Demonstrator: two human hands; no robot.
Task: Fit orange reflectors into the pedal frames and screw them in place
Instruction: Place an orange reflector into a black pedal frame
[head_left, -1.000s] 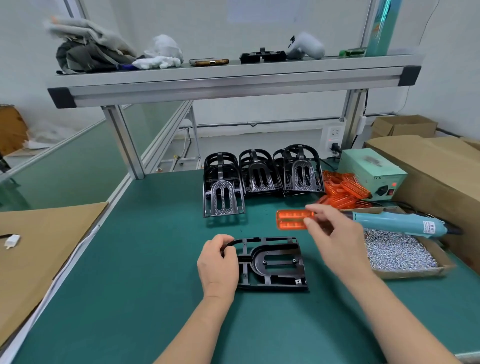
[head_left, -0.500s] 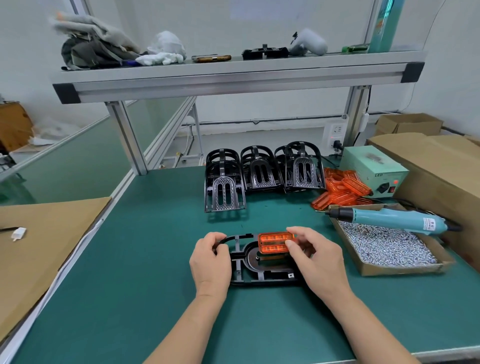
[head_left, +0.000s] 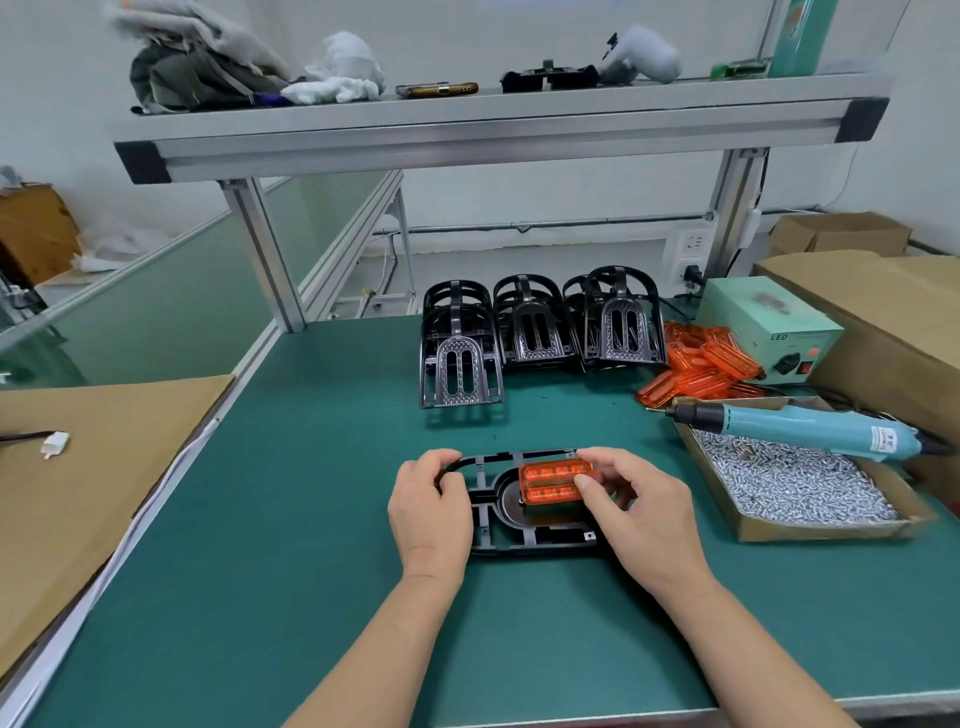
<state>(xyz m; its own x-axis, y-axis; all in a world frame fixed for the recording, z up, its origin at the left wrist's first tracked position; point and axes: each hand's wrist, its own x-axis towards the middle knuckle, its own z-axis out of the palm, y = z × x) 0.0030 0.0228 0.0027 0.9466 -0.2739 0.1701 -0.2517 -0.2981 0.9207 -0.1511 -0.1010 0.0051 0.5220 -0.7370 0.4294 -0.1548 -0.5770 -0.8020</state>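
A black pedal frame (head_left: 524, 538) lies flat on the green mat in front of me. My left hand (head_left: 428, 512) grips its left end, fingers curled over the rim. My right hand (head_left: 636, 512) pinches an orange reflector (head_left: 550, 483) between thumb and fingers and holds it over the frame's right half, touching or just above the frame; I cannot tell which. A heap of loose orange reflectors (head_left: 698, 371) lies at the back right. A light blue electric screwdriver (head_left: 810, 426) rests across a cardboard tray of screws (head_left: 795, 480) to the right.
Three stacks of black pedal frames (head_left: 537, 332) stand behind the work spot. A pale green power box (head_left: 763, 327) and large cardboard boxes (head_left: 883, 312) fill the right side. Brown cardboard (head_left: 78, 478) covers the left bench. An aluminium shelf (head_left: 498, 124) spans overhead.
My right hand carried the orange reflector from above the mat behind the frame down onto the frame's right half. My left hand stayed on the frame's left end.
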